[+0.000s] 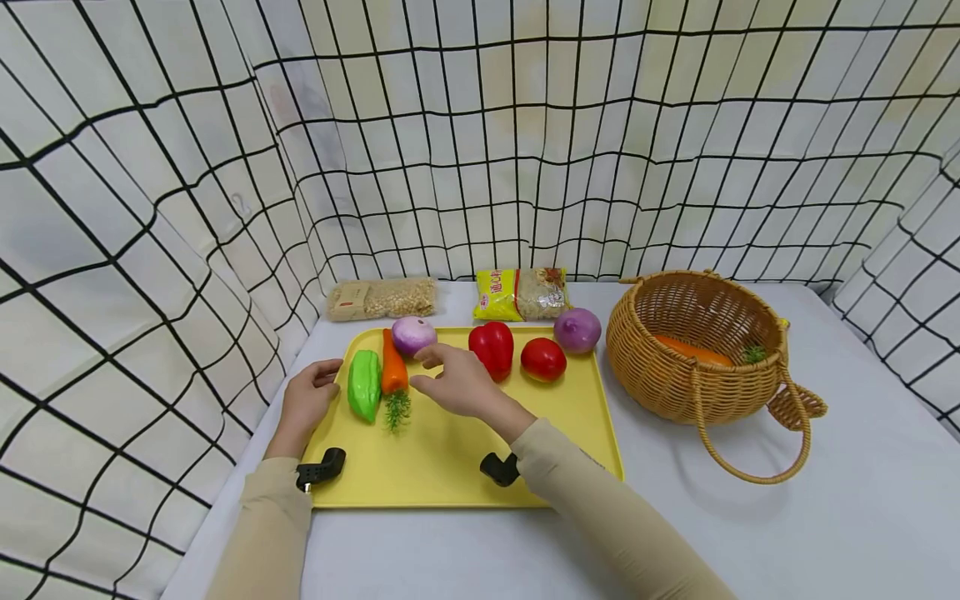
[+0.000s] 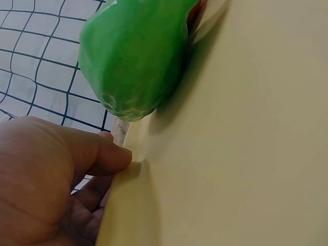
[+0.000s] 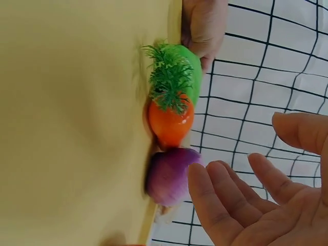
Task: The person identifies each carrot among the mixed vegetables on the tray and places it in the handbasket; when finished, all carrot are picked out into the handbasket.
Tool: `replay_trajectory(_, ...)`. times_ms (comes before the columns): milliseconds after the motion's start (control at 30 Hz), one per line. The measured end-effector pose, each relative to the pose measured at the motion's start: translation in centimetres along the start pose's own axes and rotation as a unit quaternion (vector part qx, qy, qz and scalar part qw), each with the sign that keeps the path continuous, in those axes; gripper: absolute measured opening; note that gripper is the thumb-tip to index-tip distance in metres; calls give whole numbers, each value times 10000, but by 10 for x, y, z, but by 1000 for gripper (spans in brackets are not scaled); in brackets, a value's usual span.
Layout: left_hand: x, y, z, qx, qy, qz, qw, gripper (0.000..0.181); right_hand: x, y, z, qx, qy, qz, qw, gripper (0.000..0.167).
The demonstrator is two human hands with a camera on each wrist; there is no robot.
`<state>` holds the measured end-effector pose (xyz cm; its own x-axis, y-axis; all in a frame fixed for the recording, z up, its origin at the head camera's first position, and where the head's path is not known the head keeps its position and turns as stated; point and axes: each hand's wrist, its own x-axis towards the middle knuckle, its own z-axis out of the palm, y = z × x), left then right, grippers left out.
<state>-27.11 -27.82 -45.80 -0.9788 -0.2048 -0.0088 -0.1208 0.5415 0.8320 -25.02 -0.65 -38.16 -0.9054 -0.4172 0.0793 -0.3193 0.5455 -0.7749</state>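
My left hand (image 1: pixel 307 404) pinches the left rim of a yellow tray (image 1: pixel 442 467), its thumb on top in the left wrist view. Just right of it lies a green, lumpy, long vegetable (image 1: pixel 364 385). Beside that is an orange carrot (image 1: pixel 394 371) with leafy green tops, and a purple onion (image 1: pixel 414 335) sits at the far rim. My right hand (image 1: pixel 467 385) hovers over the tray near the carrot and onion, fingers spread and loosely bent, holding nothing. A red bell pepper (image 1: pixel 492 350) and a tomato (image 1: pixel 543 360) lie farther right on the tray.
Another purple onion (image 1: pixel 577 330) lies at the tray's far right corner. A wicker basket (image 1: pixel 652 367) containing a carrot (image 1: pixel 693 351) stands to the right, its handle hanging down. Behind the tray are two food bags (image 1: pixel 384 298). Black netting encloses the white table.
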Motion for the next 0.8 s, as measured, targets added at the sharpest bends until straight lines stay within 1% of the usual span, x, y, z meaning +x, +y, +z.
replay_trajectory(100, -1, 1, -1, -31, 18, 2, 10000, 45, 10, -2, 7, 36, 15, 221, 9997, 41)
replay_trajectory(233, -2, 1, -1, -46, 27, 33, 10000, 45, 21, -2, 17, 162, 127, 564, 9982, 41)
replay_trajectory(400, -3, 2, -2, -71, 10, 2, 10000, 45, 32, -4, 31, 209, 278, 819, 9960, 43)
replay_trajectory(500, -2, 2, -2, -84, 17, -16, 10000, 45, 36, -7, 38, 76, 364, 807, 9960, 44)
replay_trajectory(633, -1, 2, -1, -57, 41, -43, 10000, 45, 40, -9, 47, -241, 489, 676, 9962, 45)
replay_trajectory(800, -2, 3, -1, -84, 19, -123, 9999, 45, 43, -9, 56, -559, 495, 586, 9955, 44)
